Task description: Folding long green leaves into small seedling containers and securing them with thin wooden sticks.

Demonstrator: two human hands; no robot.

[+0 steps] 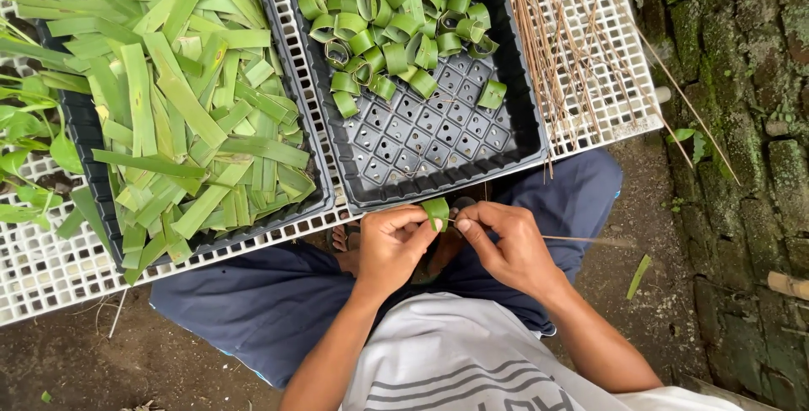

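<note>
One leaf ring (436, 211) pinched between both hands, near tray edge. Left hand (393, 242) fingers closed on ring; right hand (506, 247) pinches thin stick (581, 239). Far: black tray (438, 146) of rings; left tray (84, 137) of leaf strips (181, 99); sticks (552, 32) right.

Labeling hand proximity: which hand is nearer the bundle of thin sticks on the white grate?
Right. The right hand sits below the sticks, nearly under them. The left hand is farther off, under the tray of leaf rings.
</note>
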